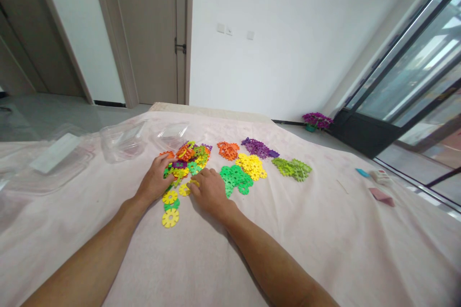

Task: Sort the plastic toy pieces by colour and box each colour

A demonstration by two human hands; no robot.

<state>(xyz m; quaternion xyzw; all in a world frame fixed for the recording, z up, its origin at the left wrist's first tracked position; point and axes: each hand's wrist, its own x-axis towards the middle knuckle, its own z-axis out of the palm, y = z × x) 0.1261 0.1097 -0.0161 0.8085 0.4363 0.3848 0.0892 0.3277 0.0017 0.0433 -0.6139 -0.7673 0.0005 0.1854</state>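
A mixed heap of plastic snowflake discs [194, 153] in orange, yellow, green and purple lies on the pink cloth. My left hand [155, 178] rests against the heap's left side, its fingers apart and touching the pieces. My right hand [212, 191] is at the front right of the heap, fingers curled at a yellow disc [195, 183]; the fingertips partly cover it. Loose yellow discs [170, 218] and a green disc [173, 205] lie in front. Right of the heap are sorted piles: green [235, 177], yellow [252, 166], orange [228, 150], purple [258, 147] and light green [292, 169].
Clear plastic containers [120, 141] stand at the left of the cloth-covered table [317, 240]. On the right lie a blue item [362, 172], a small white box [380, 177] and a pink piece [382, 196]. Behind are a wall and a door [147, 29].
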